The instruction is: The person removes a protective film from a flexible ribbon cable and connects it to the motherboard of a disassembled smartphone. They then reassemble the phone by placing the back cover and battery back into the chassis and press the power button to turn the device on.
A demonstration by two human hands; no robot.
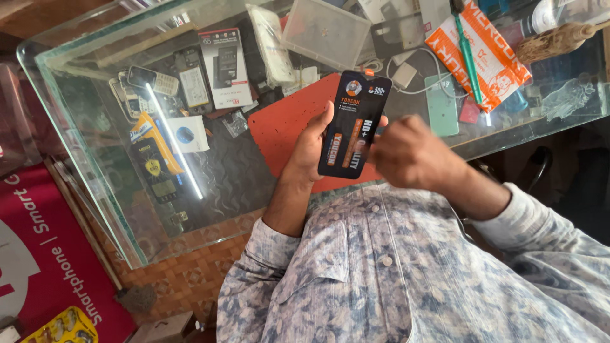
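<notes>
Looking down from the head camera, I see both hands raised over the near edge of a glass counter (95, 209).

Left hand (309, 149): curled around the lower left edge of a flat black packet (353, 124) with orange stripes, thumb up along its side, fingers hidden behind it. It grips the packet firmly and holds it upright, slightly tilted, printed face toward me.

Right hand (410, 152): loosely closed, knuckles toward the camera, touching the packet's right edge. The fingertips are hidden, so I cannot tell whether they pinch the edge or only rest against it.

The packet sits above the counter, in front of a red mat (286, 127) that lies on the glass.

Around it on the counter: a clear plastic box (325, 32) behind the packet, a pale green phone (441, 105) lying flat to the right of it, and further right an orange and white bag (492, 54) with a green-handled tool (469, 60) across it. A white cable (416, 86) loops near the phone.

Under the glass, to the left: a few old keypad phones (155, 81), a boxed item in black and white (225, 67), and yellow and black packets (152, 155).

A red sign (44, 254) stands on the floor at lower left. Patterned blue-grey shirt sleeves (356, 267) fill the bottom of the view.
</notes>
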